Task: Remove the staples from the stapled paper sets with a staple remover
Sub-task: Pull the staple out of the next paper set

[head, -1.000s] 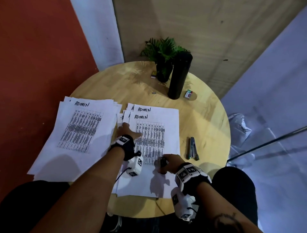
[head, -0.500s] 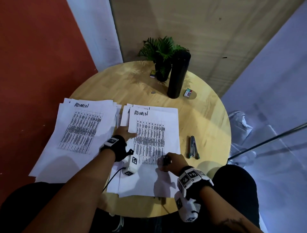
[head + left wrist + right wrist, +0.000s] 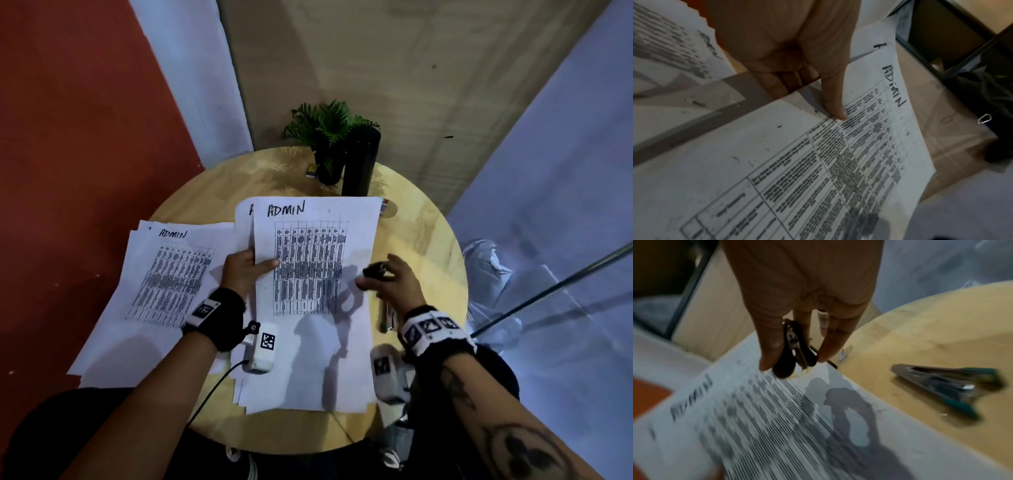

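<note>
The left hand (image 3: 244,274) pinches the paper set (image 3: 313,294) lifted off the worktop (image 3: 424,236), the right hand (image 3: 394,281) grips the staple remover (image 3: 794,347); next, probably, finding the staple.

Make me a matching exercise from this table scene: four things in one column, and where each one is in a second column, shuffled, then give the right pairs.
Things:
1. staple remover
2. top sheet
3. stapler
4. bottle

Places:
A. standing beside the plant
B. pinched at its edge by the left hand
C. lying on the bare table
D. held in the right hand

Pairs: 1-D, 2-B, 3-C, 4-A
</note>
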Action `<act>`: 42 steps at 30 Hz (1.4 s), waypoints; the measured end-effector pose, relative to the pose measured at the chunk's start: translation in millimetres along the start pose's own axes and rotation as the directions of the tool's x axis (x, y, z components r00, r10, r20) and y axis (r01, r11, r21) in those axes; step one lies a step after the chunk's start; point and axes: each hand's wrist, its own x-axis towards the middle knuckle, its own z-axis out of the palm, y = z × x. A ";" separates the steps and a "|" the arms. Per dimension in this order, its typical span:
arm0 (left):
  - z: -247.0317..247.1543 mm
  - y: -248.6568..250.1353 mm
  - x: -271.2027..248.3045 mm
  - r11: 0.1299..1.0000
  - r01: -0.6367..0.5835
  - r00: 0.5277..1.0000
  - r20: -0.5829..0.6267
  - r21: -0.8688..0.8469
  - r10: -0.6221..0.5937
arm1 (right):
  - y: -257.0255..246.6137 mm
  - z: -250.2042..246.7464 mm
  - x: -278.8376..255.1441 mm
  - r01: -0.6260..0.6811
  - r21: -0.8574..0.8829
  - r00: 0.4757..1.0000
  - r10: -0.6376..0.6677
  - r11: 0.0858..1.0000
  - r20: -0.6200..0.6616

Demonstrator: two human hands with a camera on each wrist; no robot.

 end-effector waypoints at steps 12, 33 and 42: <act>-26.4 65.6 -18.7 0.978 -0.203 0.972 0.111 -0.041 0.207 | -103.6 -30.5 4.2 0.064 0.431 0.933 -0.207 0.900 0.294; -43.0 228.2 -102.5 0.801 -0.548 0.822 0.025 -0.242 0.569 | -189.7 -76.1 -73.7 0.307 0.496 0.862 -0.459 0.812 0.218; -31.5 243.3 -118.0 0.749 -0.604 0.775 0.018 -0.272 0.631 | -200.8 -88.4 -89.1 0.362 0.443 0.855 -0.482 0.820 0.194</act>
